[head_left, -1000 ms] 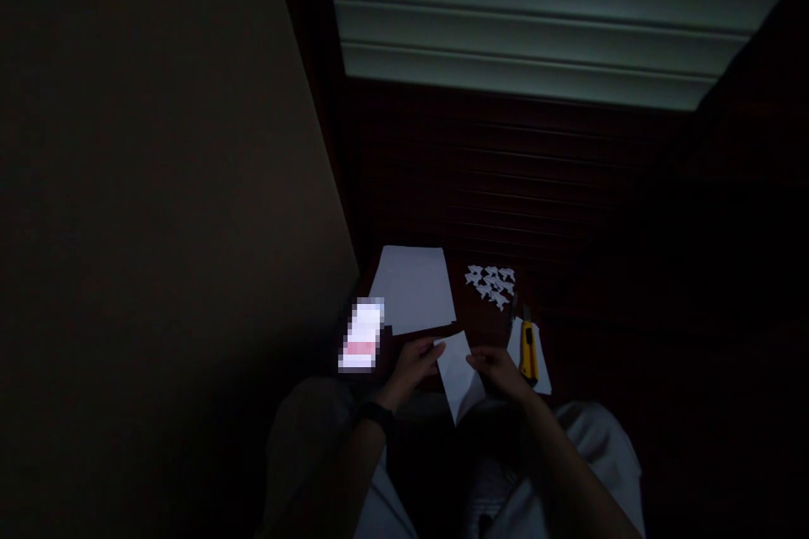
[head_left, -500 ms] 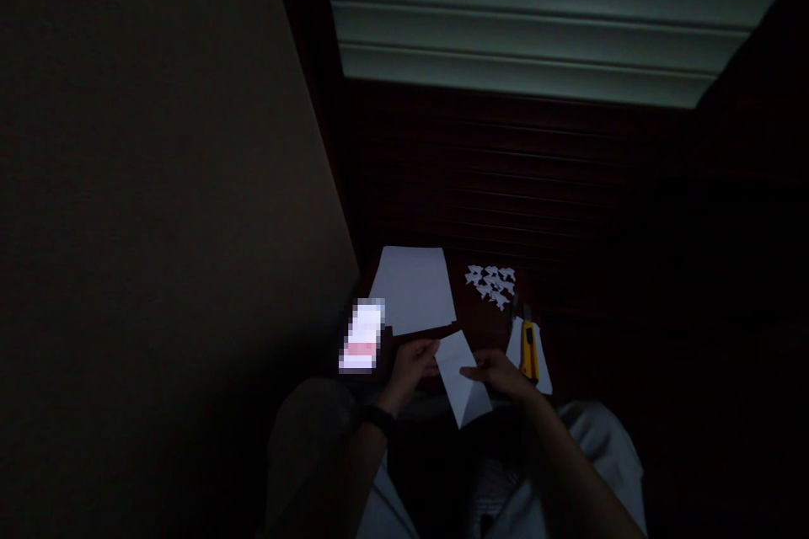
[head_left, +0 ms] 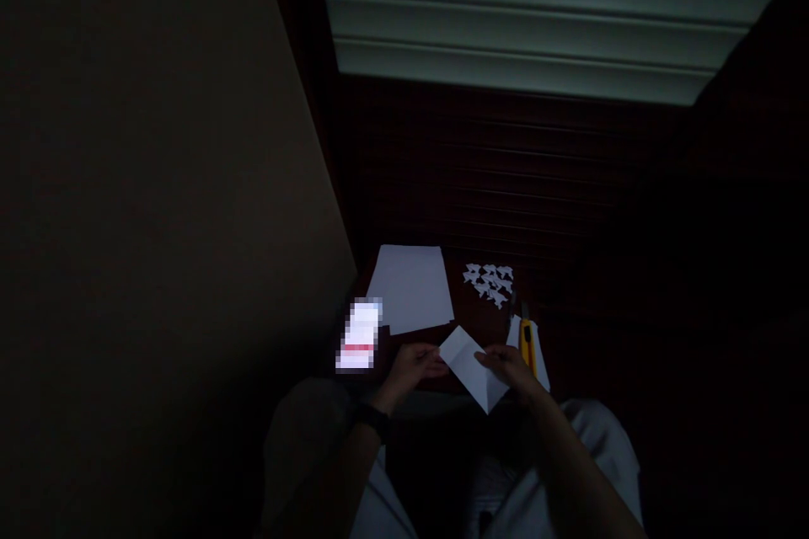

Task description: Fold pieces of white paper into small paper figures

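In dim light I hold a small white folded paper (head_left: 473,364) over the near edge of a small dark table (head_left: 480,316). My left hand (head_left: 414,364) pinches its left corner. My right hand (head_left: 513,368) grips its right side, fingers closed on it. A dark watch sits on my left wrist (head_left: 372,418). The paper is tilted like a diamond between both hands.
A stack of white sheets (head_left: 412,286) lies at the table's back left. A cluster of several small folded paper pieces (head_left: 489,281) lies at the back right. A yellow utility knife (head_left: 526,341) rests on a white scrap at right. A lit, blurred screen (head_left: 359,335) lies at left.
The paper has been turned counter-clockwise between my hands, from a long upright shape to a diamond. Both hands stayed near the table's front edge.
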Tool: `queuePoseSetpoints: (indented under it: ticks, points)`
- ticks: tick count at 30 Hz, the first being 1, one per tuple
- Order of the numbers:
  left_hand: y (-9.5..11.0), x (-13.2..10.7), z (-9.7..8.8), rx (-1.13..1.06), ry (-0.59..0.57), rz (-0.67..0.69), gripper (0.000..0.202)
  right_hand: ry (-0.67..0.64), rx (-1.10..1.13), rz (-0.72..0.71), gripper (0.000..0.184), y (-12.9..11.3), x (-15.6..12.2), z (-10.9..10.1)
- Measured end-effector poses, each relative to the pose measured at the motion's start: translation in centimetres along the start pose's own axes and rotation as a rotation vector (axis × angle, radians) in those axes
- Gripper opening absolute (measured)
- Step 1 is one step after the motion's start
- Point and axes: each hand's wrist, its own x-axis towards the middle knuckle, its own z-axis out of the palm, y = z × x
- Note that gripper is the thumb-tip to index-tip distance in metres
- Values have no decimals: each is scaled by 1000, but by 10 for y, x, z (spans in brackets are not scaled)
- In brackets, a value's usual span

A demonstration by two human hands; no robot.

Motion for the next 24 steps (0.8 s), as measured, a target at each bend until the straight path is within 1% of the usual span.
queuePoseSetpoints:
  ticks: [3, 8, 14, 16, 20, 24]
  points:
    - [3, -2, 0, -6, -25, -5, 46, 4, -4, 6, 37, 0, -1, 1]
    - [10, -7, 3, -24, -19, -15, 45, -32, 16, 9, 37, -1, -2, 2]
    - [6, -6, -1, -99, 76, 12, 39, -64, 75, 18, 39, -1, -4, -1]
    - [7, -6, -1, -99, 87, 11, 38, -63, 80, 20, 39, 0, -3, -1]
    - [12, -8, 4, -39, 64, -23, 39, -52, 57, 7, 38, 2, -1, -1]
    - [11, -7, 6, 29, 31, -7, 38, -58, 33, 29, 37, 1, -1, -1]
